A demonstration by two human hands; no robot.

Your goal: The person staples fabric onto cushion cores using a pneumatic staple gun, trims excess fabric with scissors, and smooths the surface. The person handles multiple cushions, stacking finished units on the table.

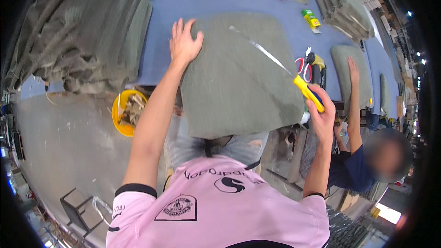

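A grey-green fabric-covered cushion (229,73) lies in front of me, its near edge overhanging the table. My right hand (321,110) is closed round the yellow and blue handle of a long-shafted screwdriver (307,93). The shaft slants to the far left above the cushion; whether its tip touches the fabric I cannot tell. My left hand (185,42) rests with fingers spread at the cushion's far left edge, holding nothing. Just right of the cushion lie red-handled scissors (303,68) and a yellow and black tool (317,64) whose kind is unclear.
A tall stack of grey-green fabric (87,27) fills the blue table's (161,14) left side. Folded fabric (342,7) and a green-yellow box (311,20) lie at the far right. A yellow bucket of scraps (120,118) stands below. At right, another person (353,165) touches a second cushion (342,66).
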